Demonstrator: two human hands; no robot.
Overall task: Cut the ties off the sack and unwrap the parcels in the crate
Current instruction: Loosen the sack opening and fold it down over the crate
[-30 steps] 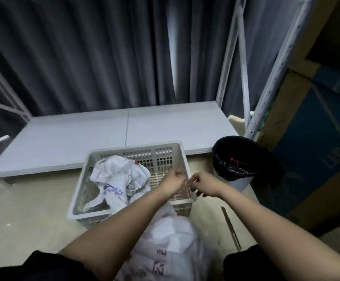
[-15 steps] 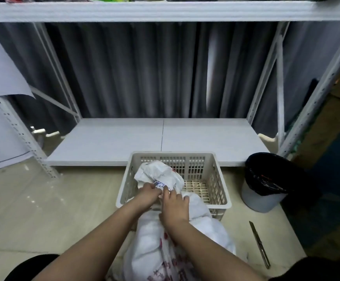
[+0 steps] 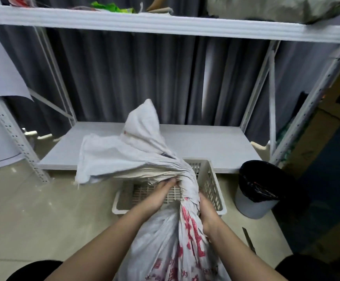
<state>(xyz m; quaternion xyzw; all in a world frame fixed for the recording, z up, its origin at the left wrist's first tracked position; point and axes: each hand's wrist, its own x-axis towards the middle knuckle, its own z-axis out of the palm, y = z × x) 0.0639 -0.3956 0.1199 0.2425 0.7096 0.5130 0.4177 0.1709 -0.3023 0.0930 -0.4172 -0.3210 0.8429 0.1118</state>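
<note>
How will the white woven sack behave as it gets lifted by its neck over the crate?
Probably floppy: the white woven sack bunches into tight folds where the left hand and right hand grip it, and its loose top flares sideways. Its bulging lower body suggests some weight. It will likely sag and swing over the crate.

Both bare forearms reach forward; the left hand (image 3: 161,194) and right hand (image 3: 208,212) grip with curled fingers.

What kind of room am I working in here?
Probably a storeroom or stock area: bare metal shelving along a curtained wall, a plastic crate on the floor, and a lined bin.
</note>
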